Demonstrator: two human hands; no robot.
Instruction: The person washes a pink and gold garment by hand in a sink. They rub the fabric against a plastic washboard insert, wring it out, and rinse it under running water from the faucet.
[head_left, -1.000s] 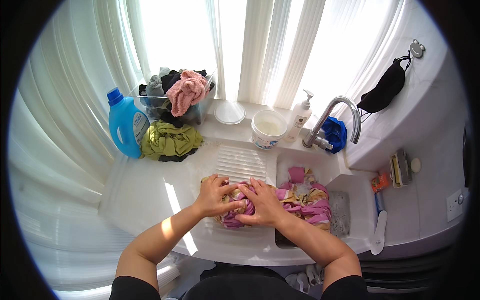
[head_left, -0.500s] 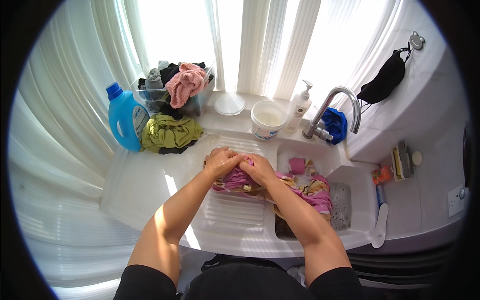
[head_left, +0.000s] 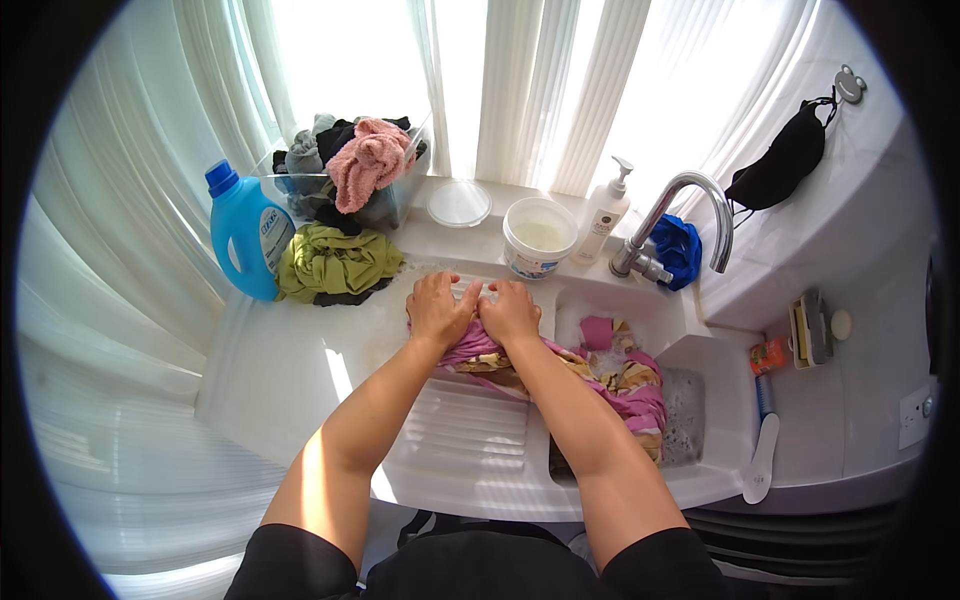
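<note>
A wet pink, tan and yellow patterned cloth [head_left: 638,392] stretches from the ribbed washboard [head_left: 465,432] over into the sink basin [head_left: 684,405], where part of it lies in sudsy water. My left hand [head_left: 438,310] is closed on the bunched cloth at the upper part of the ribs. Right beside it, my right hand [head_left: 510,314] grips the same bunch, with the two thumbs close together. Both sets of fingertips are partly hidden. Pink folds show just below the hands, between my forearms.
Behind stand an open white tub [head_left: 540,238], its lid [head_left: 459,204], a pump bottle [head_left: 603,212] and a curved faucet [head_left: 685,215]. At left are a blue detergent bottle [head_left: 245,235], green cloth [head_left: 338,262] and a clear bin [head_left: 398,200] of clothes. A brush [head_left: 763,455] lies at right.
My hands have moved slightly up the washboard, away from me, with the bunched cloth. The right hand has turned from a slant to pointing straight ahead, its back uppermost.
</note>
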